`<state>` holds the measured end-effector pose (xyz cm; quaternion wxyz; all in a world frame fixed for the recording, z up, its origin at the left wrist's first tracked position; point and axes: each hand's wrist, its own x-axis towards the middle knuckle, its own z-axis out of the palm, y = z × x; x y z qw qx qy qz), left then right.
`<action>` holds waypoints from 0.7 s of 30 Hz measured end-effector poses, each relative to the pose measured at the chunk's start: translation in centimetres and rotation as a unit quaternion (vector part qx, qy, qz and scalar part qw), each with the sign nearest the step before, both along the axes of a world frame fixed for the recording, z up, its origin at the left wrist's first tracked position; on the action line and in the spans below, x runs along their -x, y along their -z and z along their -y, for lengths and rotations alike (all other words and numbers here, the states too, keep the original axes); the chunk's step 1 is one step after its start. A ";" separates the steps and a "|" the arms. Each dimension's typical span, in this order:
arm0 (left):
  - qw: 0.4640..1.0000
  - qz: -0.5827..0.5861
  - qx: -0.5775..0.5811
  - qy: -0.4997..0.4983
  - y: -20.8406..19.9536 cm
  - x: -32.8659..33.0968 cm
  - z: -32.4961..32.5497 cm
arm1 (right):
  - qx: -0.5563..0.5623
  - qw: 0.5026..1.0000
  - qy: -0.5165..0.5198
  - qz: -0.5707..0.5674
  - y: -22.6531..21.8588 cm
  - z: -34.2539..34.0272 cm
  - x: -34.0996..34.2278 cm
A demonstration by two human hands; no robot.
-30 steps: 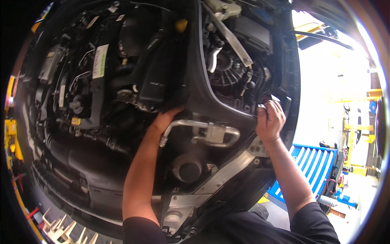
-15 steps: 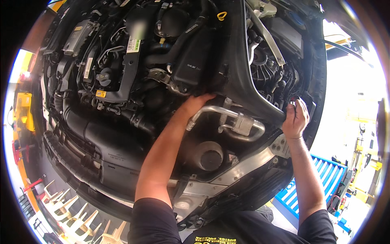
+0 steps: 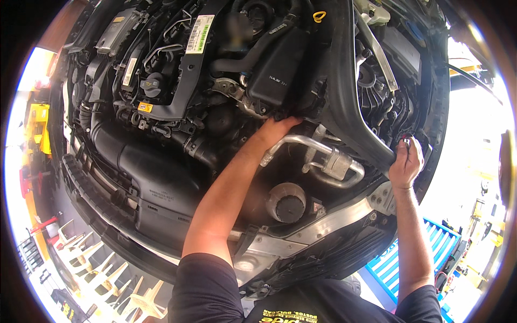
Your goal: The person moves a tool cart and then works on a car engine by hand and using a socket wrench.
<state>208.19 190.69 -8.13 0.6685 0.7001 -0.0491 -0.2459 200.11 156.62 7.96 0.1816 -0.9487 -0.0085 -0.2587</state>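
Left hand [image 3: 277,131], right hand [image 3: 407,161] and trim [image 3: 339,99] sit further right in frame. I can't tell left's grip; right's curls, hold unclear. Trim seems light, springy; pinch edges.

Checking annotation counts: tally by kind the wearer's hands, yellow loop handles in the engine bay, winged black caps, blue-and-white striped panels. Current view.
Hands: 2 (left hand, right hand)
Yellow loop handle: 1
Winged black cap: 1
Blue-and-white striped panel: 1
Total: 5

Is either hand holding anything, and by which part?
Right hand seems to pinch something small, kind and part unclear. Left hand: fingertips hidden under the black box, can't tell.
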 end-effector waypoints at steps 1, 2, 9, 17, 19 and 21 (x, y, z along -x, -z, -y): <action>0.998 0.045 -0.042 0.025 0.4 -0.1 -0.3 | -0.006 1.000 0.003 -0.002 0.1 -0.1 -0.1; 0.991 0.087 -0.082 0.051 1.2 0.0 -0.9 | -0.011 1.000 0.008 -0.008 0.2 -0.3 -0.1; 0.980 -0.191 0.061 -0.007 -2.2 0.0 -0.7 | -0.008 1.000 -0.012 0.011 -0.8 -1.9 -0.7; 0.974 -0.191 0.113 -0.052 -2.1 0.2 0.0 | 0.019 0.998 -0.043 0.038 -1.7 -1.9 -0.9; 0.975 -0.190 0.079 -0.077 -2.7 0.4 0.3 | 0.025 0.998 -0.044 0.039 -2.0 -1.9 -0.9; 0.976 -0.187 0.092 -0.069 -3.4 0.4 0.9 | 0.024 0.997 -0.058 0.055 -2.3 -1.6 -1.1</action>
